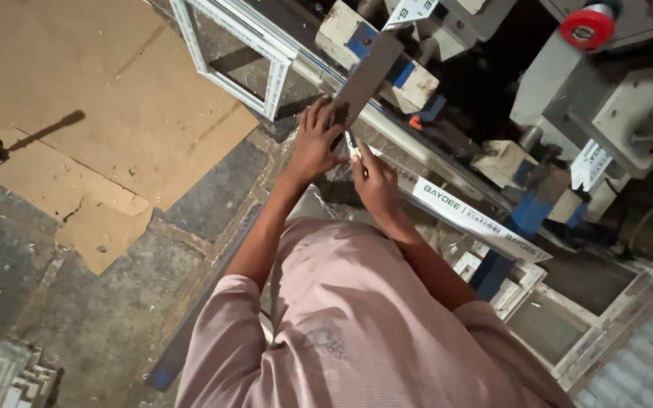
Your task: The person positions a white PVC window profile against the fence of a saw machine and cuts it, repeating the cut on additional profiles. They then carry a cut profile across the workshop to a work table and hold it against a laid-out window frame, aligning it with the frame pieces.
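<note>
Head view: hands on metal square, marking tool hidden

A window-frame workshop: a heavy grey machine with a red stop button, white frame profiles, finished frames leaning about, and cardboard sheets on a dusty concrete floor.

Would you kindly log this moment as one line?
left hand: presses metal square | right hand: marks white profile with pencil
</note>
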Available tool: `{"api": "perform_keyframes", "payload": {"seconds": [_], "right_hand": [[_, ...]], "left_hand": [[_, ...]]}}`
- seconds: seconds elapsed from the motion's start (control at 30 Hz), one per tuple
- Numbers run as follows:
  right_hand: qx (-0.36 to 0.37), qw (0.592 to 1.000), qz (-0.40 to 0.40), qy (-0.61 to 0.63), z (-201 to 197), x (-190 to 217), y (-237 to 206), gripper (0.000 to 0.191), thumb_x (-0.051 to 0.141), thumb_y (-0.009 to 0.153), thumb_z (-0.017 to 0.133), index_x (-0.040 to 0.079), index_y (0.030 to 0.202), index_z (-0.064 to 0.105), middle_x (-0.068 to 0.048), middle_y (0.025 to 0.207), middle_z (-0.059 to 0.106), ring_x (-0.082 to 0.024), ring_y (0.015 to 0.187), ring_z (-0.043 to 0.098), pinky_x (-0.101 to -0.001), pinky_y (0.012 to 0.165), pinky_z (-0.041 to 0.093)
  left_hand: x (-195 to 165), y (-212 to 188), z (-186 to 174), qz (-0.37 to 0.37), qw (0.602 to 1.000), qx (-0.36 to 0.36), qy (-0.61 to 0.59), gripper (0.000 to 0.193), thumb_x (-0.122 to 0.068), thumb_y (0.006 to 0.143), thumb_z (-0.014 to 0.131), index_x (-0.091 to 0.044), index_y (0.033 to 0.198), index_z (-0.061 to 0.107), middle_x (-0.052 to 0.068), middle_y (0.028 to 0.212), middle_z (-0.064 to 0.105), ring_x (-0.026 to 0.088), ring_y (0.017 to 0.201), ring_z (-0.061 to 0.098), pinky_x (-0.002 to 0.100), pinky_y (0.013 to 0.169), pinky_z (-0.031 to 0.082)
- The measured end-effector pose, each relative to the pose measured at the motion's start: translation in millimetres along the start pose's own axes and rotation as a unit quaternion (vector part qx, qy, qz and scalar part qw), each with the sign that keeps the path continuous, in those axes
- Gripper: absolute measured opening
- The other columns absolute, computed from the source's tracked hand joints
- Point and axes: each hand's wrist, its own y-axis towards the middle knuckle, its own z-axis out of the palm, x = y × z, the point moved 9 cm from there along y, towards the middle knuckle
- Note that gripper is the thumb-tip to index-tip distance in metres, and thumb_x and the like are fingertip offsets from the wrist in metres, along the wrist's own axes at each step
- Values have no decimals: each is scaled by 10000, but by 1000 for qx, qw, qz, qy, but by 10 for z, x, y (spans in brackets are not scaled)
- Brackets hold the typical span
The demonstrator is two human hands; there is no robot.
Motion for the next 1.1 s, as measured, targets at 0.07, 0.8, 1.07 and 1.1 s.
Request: {"api": "perform_keyframes", "payload": {"seconds": [0.07, 0.8, 1.07, 1.1], "right_hand": [[-5, 1000, 21, -3, 36, -48, 22, 350, 68, 982, 731, 7, 1320, 663, -160, 829, 708, -288, 693, 686, -415, 631, 538], [-26, 997, 25, 63, 289, -59, 289, 42, 42, 1029, 653, 1, 1034, 661, -174, 922, 694, -316, 836, 670, -424, 778, 528], [-20, 999, 2, -28, 181, 113, 228, 88, 68, 1001, 673, 24, 1044, 610, -155, 825, 692, -365, 746, 700, -457, 638, 529], [-11, 999, 4, -32, 196, 138, 249, 91, 69, 1002, 678, 23, 1044, 612, -159, 833, 695, -366, 751, 700, -459, 633, 527]], "left_hand": [[29, -9, -11, 4, 999, -19, -46, 587, -393, 701, 905, -118, 1176, 698, 157, 1537, 469, 426, 1499, 330, 592, 1237, 260], [188, 85, -431, 35, 988, -115, -99, 544, -275, 683, 843, 8, 1085, 610, 283, 1376, 512, 476, 1232, 482, 524, 1056, 402], [262, -27, -196, -32, 986, -84, -143, 631, -171, 672, 903, -47, 1234, 643, 222, 1498, 451, 439, 1373, 457, 484, 1160, 404], [239, -39, -181, -33, 986, -75, -148, 630, -155, 683, 895, -52, 1253, 647, 214, 1506, 453, 434, 1372, 462, 479, 1164, 409]]}}
